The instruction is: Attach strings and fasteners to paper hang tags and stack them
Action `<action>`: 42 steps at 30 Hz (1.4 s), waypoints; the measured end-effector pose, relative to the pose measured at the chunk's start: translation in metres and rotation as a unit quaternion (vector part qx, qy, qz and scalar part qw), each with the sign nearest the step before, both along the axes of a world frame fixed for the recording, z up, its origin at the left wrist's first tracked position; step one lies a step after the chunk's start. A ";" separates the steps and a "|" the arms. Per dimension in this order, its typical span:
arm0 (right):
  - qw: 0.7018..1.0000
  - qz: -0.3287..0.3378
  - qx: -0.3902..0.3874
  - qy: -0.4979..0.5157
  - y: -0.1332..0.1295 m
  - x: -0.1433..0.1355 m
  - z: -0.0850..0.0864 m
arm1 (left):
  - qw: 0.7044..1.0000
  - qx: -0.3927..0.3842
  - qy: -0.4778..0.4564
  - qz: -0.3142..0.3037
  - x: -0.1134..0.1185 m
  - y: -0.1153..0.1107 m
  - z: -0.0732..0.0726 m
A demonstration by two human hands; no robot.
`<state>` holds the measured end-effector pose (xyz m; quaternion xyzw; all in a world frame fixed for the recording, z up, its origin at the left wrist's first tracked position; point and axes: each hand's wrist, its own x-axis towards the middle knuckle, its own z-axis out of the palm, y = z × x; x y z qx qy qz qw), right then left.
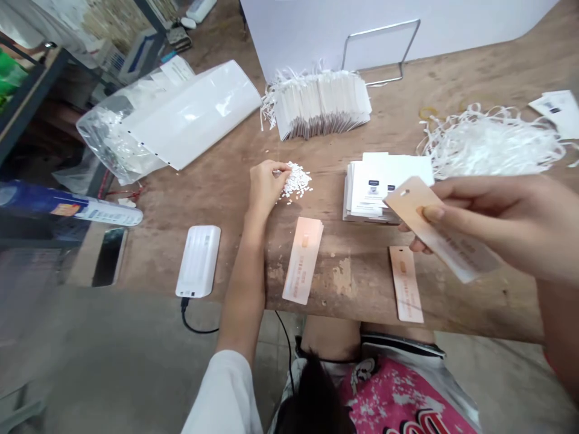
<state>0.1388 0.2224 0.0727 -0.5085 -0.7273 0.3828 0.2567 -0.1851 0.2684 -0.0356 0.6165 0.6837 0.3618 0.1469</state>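
Observation:
My left hand point(270, 184) reaches to a small heap of tiny white pieces point(297, 179), thumb and forefinger pinched at its left edge. What lies between those fingertips is too small to make out. Raised over the right side of the table, my right hand point(502, 223) grips an orange-to-white hang tag point(446, 232) with a hole at its upper end. Below it a single similar tag point(406, 283) lies near the front edge. A stack of orange tags point(304, 260) rests in front of my left hand. White printed cards point(384, 181) are piled left of my right hand.
A tangle of white strings point(495, 141) lies at the right. At the back stand a row of strung tags point(323, 102) and a wire stand point(380, 51). Leftward are a plastic bag point(136, 120), a spray can point(67, 204), a phone point(110, 256) and a power bank point(198, 260).

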 end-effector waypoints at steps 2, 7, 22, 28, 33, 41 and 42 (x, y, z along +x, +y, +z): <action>0.999 -0.018 -0.039 0.009 -0.021 0.017 -0.013 | 0.998 0.007 0.063 -0.016 -0.002 0.000 0.001; 0.969 -0.162 -0.162 0.092 -0.070 0.034 -0.054 | 0.992 -0.001 0.126 -0.017 -0.004 0.002 0.004; 0.947 -0.291 -0.121 0.054 -0.100 0.007 -0.097 | 0.995 0.054 0.052 0.068 -0.002 0.006 -0.004; 0.959 -0.268 -0.022 -0.085 -0.104 0.001 -0.103 | 0.994 0.062 0.053 0.076 -0.002 0.003 0.002; 0.936 -0.311 0.101 -0.130 -0.111 0.009 -0.107 | 0.992 0.075 0.062 0.079 0.002 -0.002 0.013; 0.871 -0.419 0.234 -0.111 -0.127 0.049 -0.124 | 0.997 -0.008 0.082 0.014 0.033 -0.077 0.051; 0.868 -0.420 0.241 -0.109 -0.130 0.050 -0.127 | 0.996 -0.025 0.088 0.011 0.039 -0.091 0.059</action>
